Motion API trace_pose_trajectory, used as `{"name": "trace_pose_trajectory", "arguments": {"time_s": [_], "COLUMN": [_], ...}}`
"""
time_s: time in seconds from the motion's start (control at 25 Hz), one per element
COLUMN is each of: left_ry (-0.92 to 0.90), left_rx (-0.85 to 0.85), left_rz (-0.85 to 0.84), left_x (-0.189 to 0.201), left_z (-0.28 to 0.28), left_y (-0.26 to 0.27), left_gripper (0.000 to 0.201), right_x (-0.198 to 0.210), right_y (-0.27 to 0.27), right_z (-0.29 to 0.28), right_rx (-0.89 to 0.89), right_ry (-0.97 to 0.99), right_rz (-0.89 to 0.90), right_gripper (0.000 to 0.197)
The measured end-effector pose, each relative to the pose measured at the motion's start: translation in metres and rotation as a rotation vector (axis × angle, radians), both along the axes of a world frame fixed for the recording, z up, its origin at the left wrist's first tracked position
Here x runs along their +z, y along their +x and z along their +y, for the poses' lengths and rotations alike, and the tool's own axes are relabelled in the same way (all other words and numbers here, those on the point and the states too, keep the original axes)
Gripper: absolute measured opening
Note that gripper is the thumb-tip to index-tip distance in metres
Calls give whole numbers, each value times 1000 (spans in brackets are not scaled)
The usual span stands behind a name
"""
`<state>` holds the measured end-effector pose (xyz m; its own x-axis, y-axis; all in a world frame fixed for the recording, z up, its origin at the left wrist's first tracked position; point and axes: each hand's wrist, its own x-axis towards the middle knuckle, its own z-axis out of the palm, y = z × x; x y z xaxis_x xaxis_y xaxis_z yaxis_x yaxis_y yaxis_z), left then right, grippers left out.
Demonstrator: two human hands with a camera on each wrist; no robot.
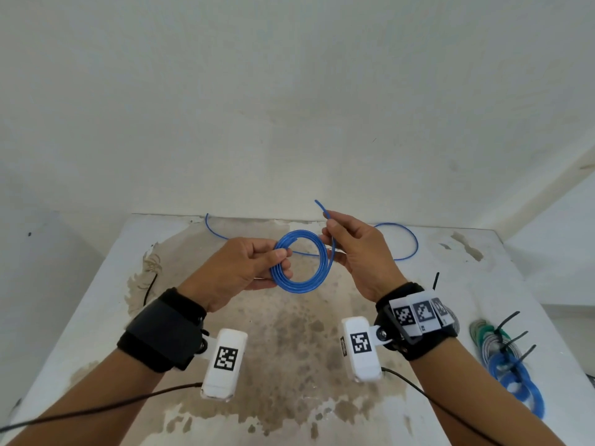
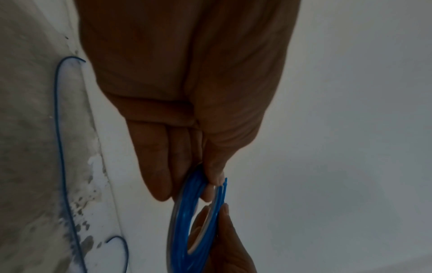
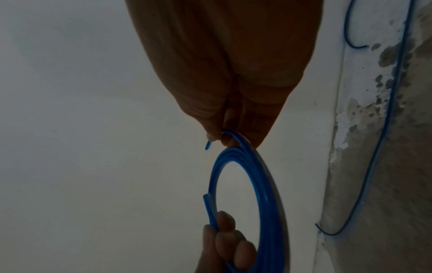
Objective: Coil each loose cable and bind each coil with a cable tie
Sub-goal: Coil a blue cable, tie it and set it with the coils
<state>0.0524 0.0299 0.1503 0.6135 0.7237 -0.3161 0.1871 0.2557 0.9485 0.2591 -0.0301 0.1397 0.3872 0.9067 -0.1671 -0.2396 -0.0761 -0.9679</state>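
We hold the blue coil point(image 1: 301, 262) above the table point(image 1: 418, 284). L hand point(image 1: 238, 272) pinches its left rim, R hand point(image 1: 357, 252) pinches the tail end point(image 1: 322, 207), pointing up and away toward the wall.

Black straps on both my wrists point(image 1: 164, 329), a white camera box point(image 1: 225, 362) with a black square marker clipped to each, thin black cable point(image 1: 96, 407) trailing; right strap point(image 1: 418, 320) carries three marker tags.

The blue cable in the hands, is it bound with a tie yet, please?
Not bound: the blue coil shows no tie, held only by left hand and right hand.
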Motion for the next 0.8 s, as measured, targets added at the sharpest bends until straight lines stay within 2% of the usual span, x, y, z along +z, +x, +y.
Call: {"name": "trace_pose_trajectory", "arguments": {"time_s": [0.2,0.36,0.48,0.64,0.8], "left_ry": [17,47,66,236,163], "left_rx": [-125,-208,-214,-237,-143], "left_rz": [84,154,166,265,206], "left_x": [6,8,5,-5,-17], "left_z": [5,12,13,4,-10], "left_y": [-5,-7,-6,0,9], "left_gripper": [20,20,18,17,19], "right_x": [2,1,-3,-8,-12], "right_y": [-7,-9,-11,-16,-22], "right_z": [-4,-11,-15,-20,-25], "right_rx": [146,247,267,272,259], "right_ry": [-25,-85,-127,-163,-166], "right_rz": [-128,-123,-128,-144,-221], "right_gripper": [15,14,15,9,8]}}
